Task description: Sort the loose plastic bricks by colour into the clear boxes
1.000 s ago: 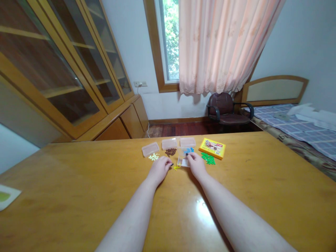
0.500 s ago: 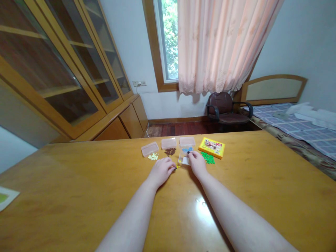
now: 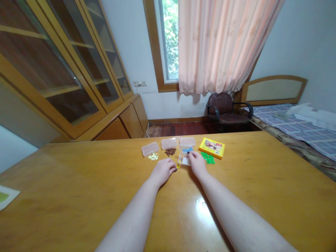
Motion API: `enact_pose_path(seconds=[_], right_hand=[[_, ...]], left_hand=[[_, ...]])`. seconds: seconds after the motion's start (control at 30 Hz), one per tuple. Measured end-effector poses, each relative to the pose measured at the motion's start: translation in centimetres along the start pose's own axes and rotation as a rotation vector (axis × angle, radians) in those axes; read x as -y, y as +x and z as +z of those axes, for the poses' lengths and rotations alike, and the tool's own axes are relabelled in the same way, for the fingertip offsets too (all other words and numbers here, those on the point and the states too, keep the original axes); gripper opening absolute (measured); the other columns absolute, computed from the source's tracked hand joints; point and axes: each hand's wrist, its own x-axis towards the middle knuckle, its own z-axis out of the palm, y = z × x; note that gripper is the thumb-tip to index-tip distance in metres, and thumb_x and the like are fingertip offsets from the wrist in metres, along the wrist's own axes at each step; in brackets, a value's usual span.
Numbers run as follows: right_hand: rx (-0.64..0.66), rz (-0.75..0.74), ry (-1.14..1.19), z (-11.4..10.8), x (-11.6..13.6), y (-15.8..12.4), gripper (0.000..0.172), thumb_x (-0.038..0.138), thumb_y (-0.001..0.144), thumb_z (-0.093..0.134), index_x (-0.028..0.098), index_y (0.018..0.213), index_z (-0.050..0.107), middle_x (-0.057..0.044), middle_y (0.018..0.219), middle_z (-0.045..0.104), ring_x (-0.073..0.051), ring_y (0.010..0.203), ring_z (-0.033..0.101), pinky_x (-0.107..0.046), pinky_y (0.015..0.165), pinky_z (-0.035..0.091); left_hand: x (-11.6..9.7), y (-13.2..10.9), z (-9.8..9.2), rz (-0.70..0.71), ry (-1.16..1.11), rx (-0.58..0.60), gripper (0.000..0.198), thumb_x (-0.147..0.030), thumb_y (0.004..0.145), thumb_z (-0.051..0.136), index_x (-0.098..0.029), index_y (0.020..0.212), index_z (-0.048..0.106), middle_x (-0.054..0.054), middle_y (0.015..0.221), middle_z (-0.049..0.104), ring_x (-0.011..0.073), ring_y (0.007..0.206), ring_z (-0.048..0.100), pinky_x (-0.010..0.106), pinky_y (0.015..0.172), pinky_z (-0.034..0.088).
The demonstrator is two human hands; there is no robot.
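One small clear plastic box (image 3: 183, 160) — pinched by right hand (image 3: 197, 163) fingers; left hand (image 3: 162, 170) fingers curled closed.

Two bare arms fill the lower middle of the frame: left forearm (image 3: 136, 213) and right forearm (image 3: 231, 213), both uncovered down to the wrists. On the left hand (image 3: 162, 171) and right hand (image 3: 197, 163), just below centre, the fingernails (image 3: 174, 170) are painted dark.

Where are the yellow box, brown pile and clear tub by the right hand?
yellow box (image 3: 212, 147), head view, middle of lid.
brown pile (image 3: 170, 151), head view, centre of heap.
clear tub (image 3: 183, 161), head view, its near wall.
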Motion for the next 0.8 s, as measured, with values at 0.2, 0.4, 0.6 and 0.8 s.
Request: enact_pose_path(seconds=[0.2, 0.4, 0.6, 0.8], right_hand=[[0.006, -0.008, 0.021, -0.1, 0.1, 0.0, 0.027, 0.04, 0.073, 0.046, 0.019, 0.068, 0.063, -0.005, 0.075, 0.069, -0.021, 0.073, 0.059, -0.029, 0.068, 0.043], [0.083, -0.035, 0.01, 0.5, -0.8, -0.1, 0.028, 0.04, 0.075, 0.048, 0.018, 0.075, 0.065, -0.004, 0.076, 0.068, -0.021, 0.073, 0.06, -0.029, 0.067, 0.043], [0.175, -0.048, 0.018, 0.9, -1.0, -0.4, 0.027, 0.04, 0.076, 0.049, 0.018, 0.075, 0.064, -0.003, 0.073, 0.067, -0.02, 0.069, 0.059, -0.028, 0.065, 0.042], [-0.012, 0.012, -0.002, -0.2, -0.6, 0.2, 0.028, 0.041, 0.076, 0.046, 0.019, 0.072, 0.063, -0.005, 0.076, 0.068, -0.022, 0.075, 0.059, -0.029, 0.068, 0.042]], left_hand=[[-0.2, 0.2, 0.1, 0.009, -0.025, -0.007, 0.007, -0.018, 0.082, 0.058, -0.02, 0.08, 0.065, 0.003, 0.085, 0.061, 0.0163, 0.082, 0.056, 0.029, 0.077, 0.043], [0.3, 0.1, 0.0, -0.057, -0.196, -0.333, 0.014, -0.018, 0.087, 0.048, -0.019, 0.085, 0.062, 0.004, 0.088, 0.06, 0.0166, 0.087, 0.055, 0.031, 0.081, 0.045], [0.1, 0.1, 0.5, -0.037, -0.225, -0.298, 0.021, -0.017, 0.087, 0.047, -0.021, 0.095, 0.066, 0.004, 0.093, 0.063, 0.0168, 0.091, 0.057, 0.031, 0.084, 0.046], [0.3, 0.1, -0.2, -0.126, -0.114, -0.184, 0.013, -0.019, 0.083, 0.055, -0.02, 0.087, 0.067, 0.004, 0.091, 0.064, 0.0185, 0.09, 0.058, 0.032, 0.083, 0.045]])
